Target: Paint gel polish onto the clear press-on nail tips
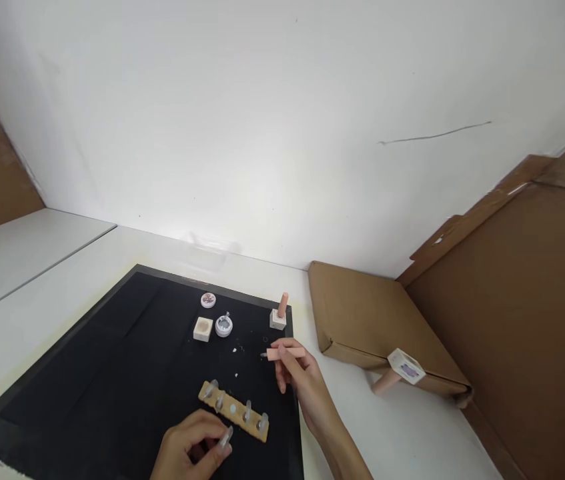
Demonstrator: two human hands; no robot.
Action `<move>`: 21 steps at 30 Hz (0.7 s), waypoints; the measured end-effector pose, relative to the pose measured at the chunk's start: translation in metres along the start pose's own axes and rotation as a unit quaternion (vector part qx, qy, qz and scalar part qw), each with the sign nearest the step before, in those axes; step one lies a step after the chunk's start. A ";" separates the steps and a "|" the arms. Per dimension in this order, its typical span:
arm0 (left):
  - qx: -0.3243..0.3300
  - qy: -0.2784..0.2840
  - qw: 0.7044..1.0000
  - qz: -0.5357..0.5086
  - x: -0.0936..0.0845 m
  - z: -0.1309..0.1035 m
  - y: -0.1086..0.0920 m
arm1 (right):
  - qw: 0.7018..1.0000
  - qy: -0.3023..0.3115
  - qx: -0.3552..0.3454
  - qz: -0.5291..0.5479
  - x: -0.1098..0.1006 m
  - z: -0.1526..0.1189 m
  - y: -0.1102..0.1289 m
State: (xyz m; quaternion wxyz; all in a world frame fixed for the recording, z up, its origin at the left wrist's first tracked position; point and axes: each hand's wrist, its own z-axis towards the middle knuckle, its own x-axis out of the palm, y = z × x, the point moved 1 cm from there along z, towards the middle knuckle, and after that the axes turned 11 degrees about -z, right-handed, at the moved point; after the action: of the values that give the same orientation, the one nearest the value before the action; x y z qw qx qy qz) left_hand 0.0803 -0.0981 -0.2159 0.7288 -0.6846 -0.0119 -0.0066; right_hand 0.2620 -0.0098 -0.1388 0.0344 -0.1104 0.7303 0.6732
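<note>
At the bottom of the head view, my left hand (189,447) is closed, pinching a clear false nail tip (227,437) between thumb and fingers. My right hand (299,377) grips a nail polish brush (287,353) by its pink cap handle, its dark bristle end pointing left. Between the hands lies a tan display strip (233,409) with several clear nail tips standing on it and one bare white dot in its middle. A square cream bottle without a cap (203,329) stands farther back, beside a small open round pot (223,325) with grey contents.
Behind the pot lies a round patterned lid (208,300). A capped polish bottle (278,320) stands at the mat's far right corner. Another capped bottle (406,367) lies tilted by a flat cardboard box (367,307). White scraps dot the black mat (112,373); a white wall rises behind.
</note>
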 end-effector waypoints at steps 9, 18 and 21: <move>0.029 -0.040 0.997 0.061 0.009 -0.001 -0.001 | 0.990 0.125 -0.010 -0.062 0.011 0.001 -0.014; 0.020 -0.046 0.996 0.068 0.012 -0.002 -0.010 | 0.973 0.211 -0.010 -0.095 0.012 -0.004 -0.017; 0.013 -0.050 0.996 0.066 0.012 -0.002 -0.011 | 0.969 0.228 -0.002 -0.098 0.014 -0.006 -0.017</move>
State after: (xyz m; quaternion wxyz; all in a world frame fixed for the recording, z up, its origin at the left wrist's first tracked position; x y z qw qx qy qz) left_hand 0.0916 -0.1003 -0.2046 0.7353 -0.6735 -0.0029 0.0757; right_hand 0.2525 -0.0182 -0.1577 -0.0672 -0.3322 0.7030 0.6252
